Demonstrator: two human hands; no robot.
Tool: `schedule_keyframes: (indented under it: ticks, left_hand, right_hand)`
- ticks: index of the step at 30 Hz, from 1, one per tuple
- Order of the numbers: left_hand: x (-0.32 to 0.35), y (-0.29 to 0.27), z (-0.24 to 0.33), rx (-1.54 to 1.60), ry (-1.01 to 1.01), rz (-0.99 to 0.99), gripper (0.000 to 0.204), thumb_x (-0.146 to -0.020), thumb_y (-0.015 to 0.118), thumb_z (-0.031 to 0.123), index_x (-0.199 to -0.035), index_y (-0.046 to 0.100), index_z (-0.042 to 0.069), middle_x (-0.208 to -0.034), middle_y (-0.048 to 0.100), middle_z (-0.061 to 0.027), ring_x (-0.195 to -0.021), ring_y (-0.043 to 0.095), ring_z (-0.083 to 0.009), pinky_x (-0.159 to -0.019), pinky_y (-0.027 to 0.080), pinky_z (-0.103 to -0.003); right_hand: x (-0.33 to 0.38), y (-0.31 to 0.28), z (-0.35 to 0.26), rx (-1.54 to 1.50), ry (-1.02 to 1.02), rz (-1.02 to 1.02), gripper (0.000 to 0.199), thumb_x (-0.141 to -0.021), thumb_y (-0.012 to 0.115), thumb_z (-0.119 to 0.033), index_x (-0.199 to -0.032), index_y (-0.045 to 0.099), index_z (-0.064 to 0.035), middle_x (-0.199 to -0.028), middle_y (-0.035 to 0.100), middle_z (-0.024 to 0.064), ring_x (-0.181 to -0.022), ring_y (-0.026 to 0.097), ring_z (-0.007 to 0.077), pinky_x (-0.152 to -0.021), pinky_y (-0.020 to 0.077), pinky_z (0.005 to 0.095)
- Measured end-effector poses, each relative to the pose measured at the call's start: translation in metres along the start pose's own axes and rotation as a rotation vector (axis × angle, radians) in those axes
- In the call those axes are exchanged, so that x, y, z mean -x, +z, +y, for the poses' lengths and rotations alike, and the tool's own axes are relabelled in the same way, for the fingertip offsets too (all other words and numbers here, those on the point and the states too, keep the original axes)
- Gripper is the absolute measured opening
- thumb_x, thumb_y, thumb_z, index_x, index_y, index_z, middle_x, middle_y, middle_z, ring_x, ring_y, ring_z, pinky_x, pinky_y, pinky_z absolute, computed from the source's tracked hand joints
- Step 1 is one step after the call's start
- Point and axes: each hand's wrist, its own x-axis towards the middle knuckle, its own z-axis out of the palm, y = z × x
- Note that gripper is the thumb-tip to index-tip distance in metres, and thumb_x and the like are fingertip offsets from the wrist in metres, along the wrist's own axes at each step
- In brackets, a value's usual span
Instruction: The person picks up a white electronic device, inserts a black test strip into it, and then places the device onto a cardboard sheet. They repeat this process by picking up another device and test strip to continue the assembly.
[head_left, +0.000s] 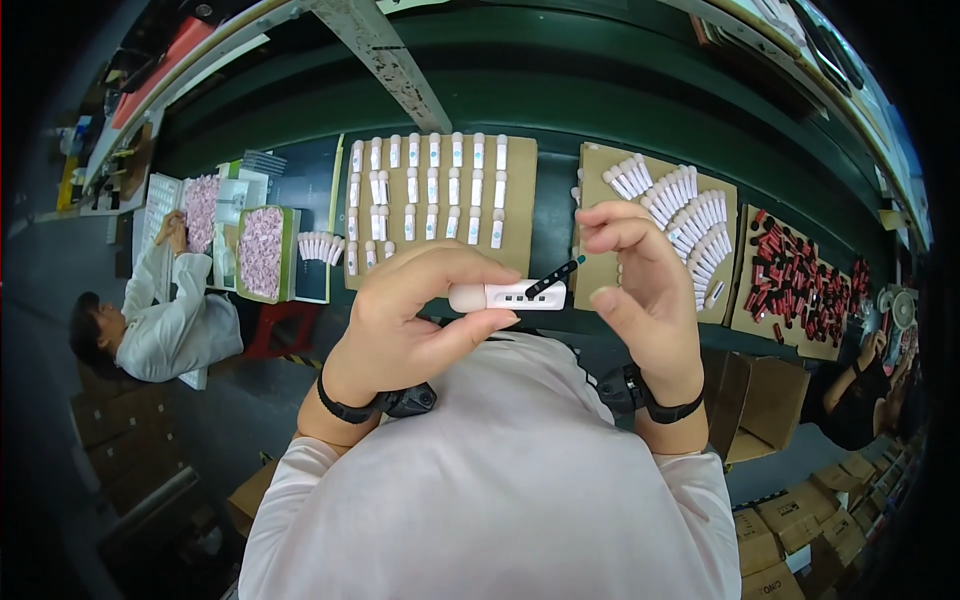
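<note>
The left hand (400,320) pinches a white, pink-ended handheld device (497,297) in front of the chest; the right hand (660,310) is half open beside it, holding nothing visible. A black strip (556,279) slants across the device, so this piece looks unfinished. Similar devices stand in rows (433,187) at left and in a fan (690,225) at right; which are done is unclear. The strip's pale marks are too small to read.
</note>
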Motion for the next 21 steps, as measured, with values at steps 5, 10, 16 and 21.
schedule_keyframes:
  ticks: [5, 10, 16, 21]
  left_hand:
    - [0.002, -0.003, 0.007, -0.017, 0.026, -0.030, 0.026, -0.071, 0.078, 0.006, -0.094, 0.067, 0.000, -0.083, 0.066, -0.0105, -0.071, 0.062, -0.0202, -0.063, 0.048, -0.028]
    - [0.005, -0.006, 0.008, -0.024, 0.038, -0.030, 0.026, -0.071, 0.078, 0.005, -0.094, 0.067, 0.000, -0.083, 0.066, -0.0101, -0.071, 0.061, -0.0199, -0.063, 0.047, -0.027]
    - [0.011, -0.008, 0.009, -0.020, 0.014, -0.022, 0.025, -0.071, 0.077, 0.004, -0.094, 0.067, 0.000, -0.084, 0.066, -0.0102, -0.071, 0.062, -0.0201, -0.063, 0.047, -0.027]
    - [0.016, -0.009, 0.011, -0.053, 0.014, -0.024, 0.027, -0.071, 0.076, -0.001, -0.095, 0.065, -0.004, -0.085, 0.065, -0.0122, -0.076, 0.061, -0.0194, -0.068, 0.046, -0.028]
  right_hand:
    - [-0.003, 0.006, -0.008, -0.093, 0.096, -0.037, 0.017, -0.084, 0.064, -0.016, -0.094, 0.056, -0.0048, -0.119, 0.050, 0.0106, -0.111, 0.046, 0.0193, -0.099, 0.0336, 0.0335]
    - [-0.003, 0.013, -0.012, -0.035, 0.111, -0.045, 0.010, -0.084, 0.062, -0.013, -0.087, 0.055, -0.0054, -0.117, 0.051, 0.0095, -0.109, 0.046, 0.0176, -0.098, 0.0335, 0.0326]
    - [-0.004, 0.023, -0.014, -0.085, 0.117, -0.026, 0.007, -0.083, 0.064, -0.005, -0.080, 0.057, -0.0052, -0.109, 0.052, 0.0075, -0.105, 0.046, 0.0161, -0.097, 0.0317, 0.0332]
    - [-0.002, 0.027, -0.013, -0.070, 0.110, -0.013, 0.007, -0.083, 0.064, -0.005, -0.081, 0.057, -0.0045, -0.109, 0.052, 0.0075, -0.105, 0.047, 0.0161, -0.097, 0.0317, 0.0332]
